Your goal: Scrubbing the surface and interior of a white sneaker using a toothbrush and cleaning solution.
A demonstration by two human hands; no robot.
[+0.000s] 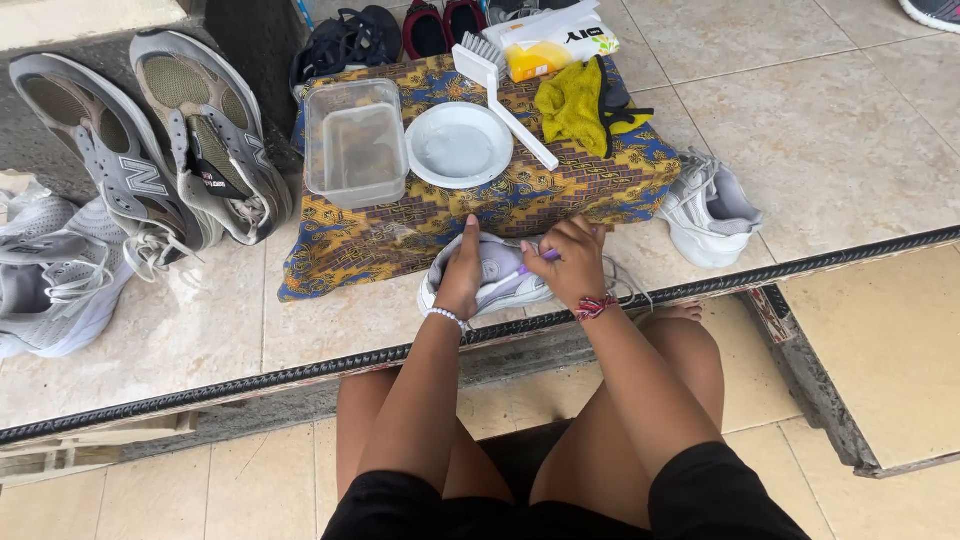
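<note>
Far left: pale grey sneakers lying on the tiled floor, and beside them a pair of grey running shoes propped heel-up against a dark wall.

Centre, on a patterned yellow-and-blue cloth: clear plastic container, then white round plate, then white long-handled brush resting across the plate's right edge, then crumpled yellow rag. Behind these, dark sandals and a white-and-yellow packet.

Left hand: forearm extended forward from the lap, beaded white bracelet at the wrist, fingers closed over the near-left side of a white-and-lilac sneaker, index finger stretched straight along its upper.

White-and-lilac sneaker: lying at the near edge of the cloth, just behind the dark ridged step edge, between the two hands; pale upper with lilac panels, mostly hidden by the hands, sole rim showing at lower left.

Right hand: wrist bent inward, red woven band at the wrist, fingers curled tightly round a small purple-handled tool pressed against the sneaker's upper; working end of the tool hidden.

Right: a white sneaker standing on the tiles just beside the cloth's right corner.
</note>
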